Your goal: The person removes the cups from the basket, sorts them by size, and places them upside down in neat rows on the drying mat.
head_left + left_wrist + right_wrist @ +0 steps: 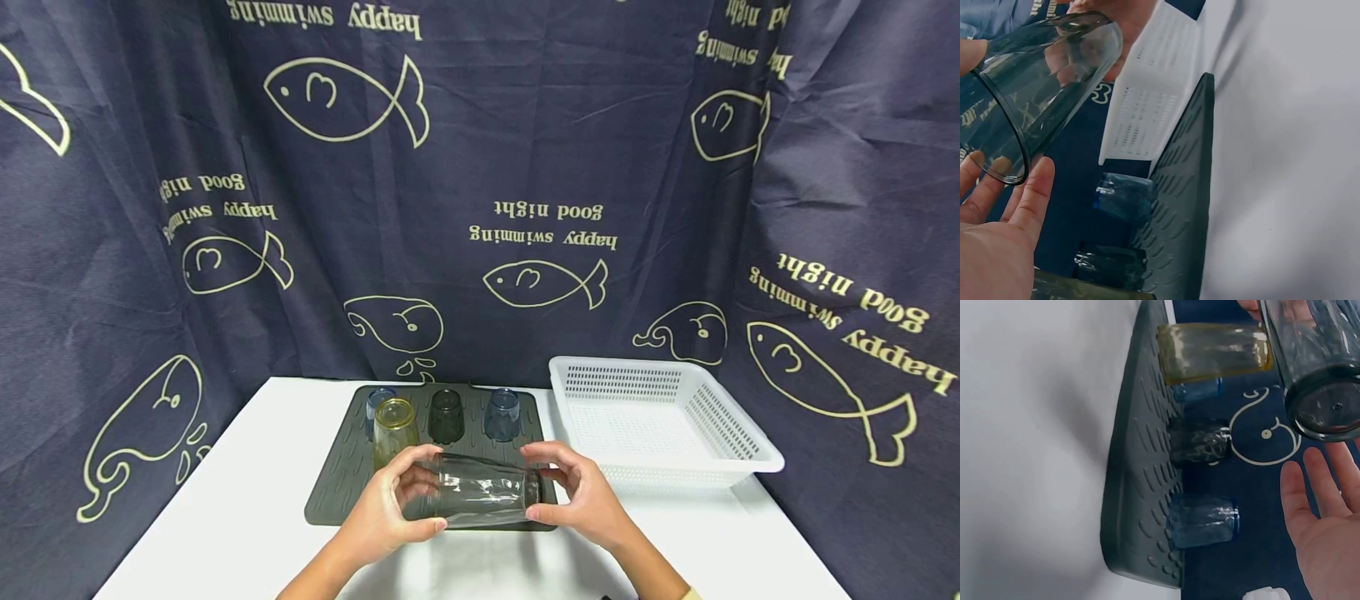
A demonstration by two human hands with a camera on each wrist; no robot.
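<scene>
A tall grey-tinted drinking glass [486,493] lies sideways in the air between both hands, above the front of the dark drying mat [339,485]. At its wide rim, my left hand [384,510] grips the glass with thumb below and fingers above. My right hand [581,498] holds the narrower, thick base [1329,406] between thumb and fingers. Behind the held glass, an amber glass [393,433] stands on the mat at the left. Farther back on it are a blue glass [371,410], a black glass [447,418] and another blue glass [502,415].
A white perforated plastic basket [663,471] stands right of the mat at the back of the white table [247,483]. Dark curtains [450,183] with fish drawings enclose the table behind and at both sides.
</scene>
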